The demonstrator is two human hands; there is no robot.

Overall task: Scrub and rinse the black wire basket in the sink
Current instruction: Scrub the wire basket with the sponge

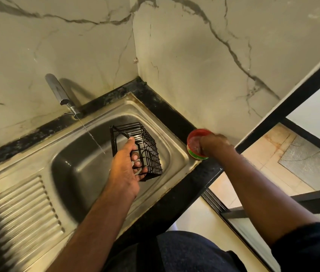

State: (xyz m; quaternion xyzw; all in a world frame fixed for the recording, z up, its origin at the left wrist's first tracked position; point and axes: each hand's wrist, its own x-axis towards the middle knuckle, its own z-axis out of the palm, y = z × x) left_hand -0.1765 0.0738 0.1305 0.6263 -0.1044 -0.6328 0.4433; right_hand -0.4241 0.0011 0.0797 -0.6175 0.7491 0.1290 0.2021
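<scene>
My left hand [126, 168] grips the black wire basket [147, 146] by its near side, fingers curled through the wires, and holds it tilted over the steel sink bowl [80, 165]. A thin stream of water [93, 137] falls from the chrome tap [59, 91] just left of the basket. My right hand [214, 144] reaches into a round red tub with a green band [193, 143] standing on the sink's right corner. Its fingertips are inside the tub and blurred, so whatever they hold is hidden.
A ribbed steel drainboard [23, 209] lies left of the bowl. A black stone counter edge [175, 118] frames the sink, with marble walls meeting in a corner behind. To the right the counter ends above a tiled floor [273, 154] and a black frame.
</scene>
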